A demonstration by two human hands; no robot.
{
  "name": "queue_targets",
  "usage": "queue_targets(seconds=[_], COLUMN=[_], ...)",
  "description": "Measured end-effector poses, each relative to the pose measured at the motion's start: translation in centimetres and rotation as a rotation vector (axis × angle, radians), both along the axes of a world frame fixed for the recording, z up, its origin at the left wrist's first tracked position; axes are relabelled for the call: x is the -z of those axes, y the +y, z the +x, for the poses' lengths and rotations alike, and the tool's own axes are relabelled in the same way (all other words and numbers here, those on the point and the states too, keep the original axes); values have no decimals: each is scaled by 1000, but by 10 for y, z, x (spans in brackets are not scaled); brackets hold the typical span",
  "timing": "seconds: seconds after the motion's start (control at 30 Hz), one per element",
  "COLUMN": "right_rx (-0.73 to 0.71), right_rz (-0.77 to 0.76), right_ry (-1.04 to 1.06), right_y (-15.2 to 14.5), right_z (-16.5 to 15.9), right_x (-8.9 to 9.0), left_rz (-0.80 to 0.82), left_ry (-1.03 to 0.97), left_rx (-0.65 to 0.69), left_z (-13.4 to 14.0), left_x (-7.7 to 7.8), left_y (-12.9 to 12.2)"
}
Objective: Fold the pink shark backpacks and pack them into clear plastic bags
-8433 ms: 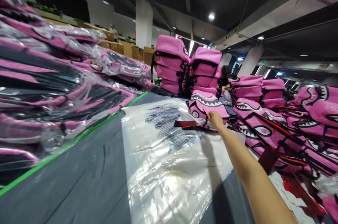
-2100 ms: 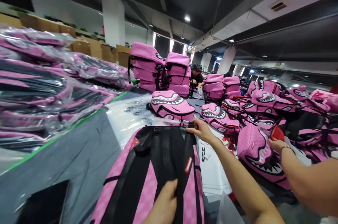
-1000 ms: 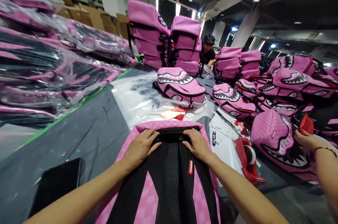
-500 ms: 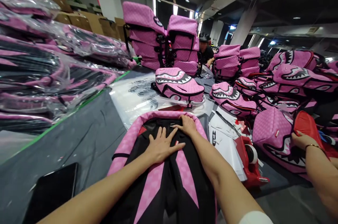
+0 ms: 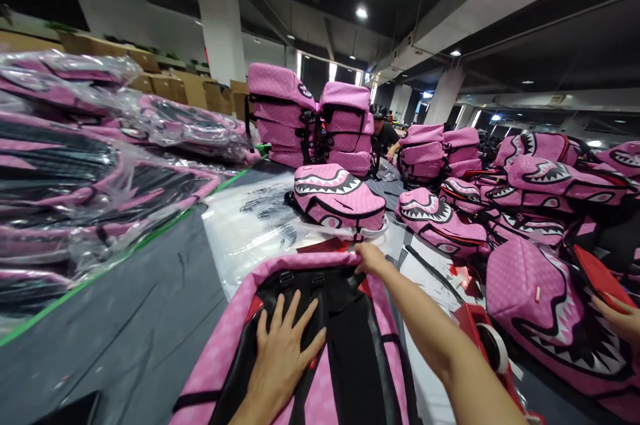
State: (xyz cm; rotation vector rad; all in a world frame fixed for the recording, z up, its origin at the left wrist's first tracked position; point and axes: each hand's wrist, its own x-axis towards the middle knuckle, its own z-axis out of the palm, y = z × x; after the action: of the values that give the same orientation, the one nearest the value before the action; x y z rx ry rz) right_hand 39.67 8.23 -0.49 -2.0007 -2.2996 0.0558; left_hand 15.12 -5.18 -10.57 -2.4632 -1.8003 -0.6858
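A pink and black backpack [image 5: 345, 351] lies in front of me with its strap side up, a padded pink rim running round its edge. My left hand [image 5: 285, 345] rests flat on the black back panel, fingers spread, just below two strap buckles. At the far right corner, my right hand [image 5: 370, 259] has its fingers curled over the pink rim, gripping it. Beyond that rim, a pink shark-mouth backpack [image 5: 340, 198] lies on clear plastic bags [image 5: 240, 211].
Plastic-wrapped backpacks [image 5: 165, 191] are heaped at left behind a green edge line. Stacked pink backpacks [image 5: 285, 111] stand at the back. On the right are a red tape dispenser [image 5: 473, 325], more shark-mouth backpacks [image 5: 550, 305] and another person's hand [image 5: 617, 318]. A phone [image 5: 75, 410] lies at lower left.
My right hand has moved from the upper middle of the panel to the backpack's far right corner rim. My left hand has shifted lower and left on the panel. The view has tilted up.
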Motion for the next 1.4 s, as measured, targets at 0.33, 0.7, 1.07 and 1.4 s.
queue_targets(seconds=[0.33,0.7,1.07,1.4], right_rx=[10,-610,-516,-1169], right_rz=[49,136,138,144], right_ry=[-34,13,112,190], right_y=[-64,-240,-225,-261], right_z=[-51,-91,-95,-82], right_x=[-18,32,77,17], left_rz=[-127,-200,-104,213], left_ry=[59,-148,46,25], left_rx=[-80,86,1118,763], left_z=[20,4,-20,-29], left_x=[-42,-42,-39,-12], left_y=[29,26,-129,-103])
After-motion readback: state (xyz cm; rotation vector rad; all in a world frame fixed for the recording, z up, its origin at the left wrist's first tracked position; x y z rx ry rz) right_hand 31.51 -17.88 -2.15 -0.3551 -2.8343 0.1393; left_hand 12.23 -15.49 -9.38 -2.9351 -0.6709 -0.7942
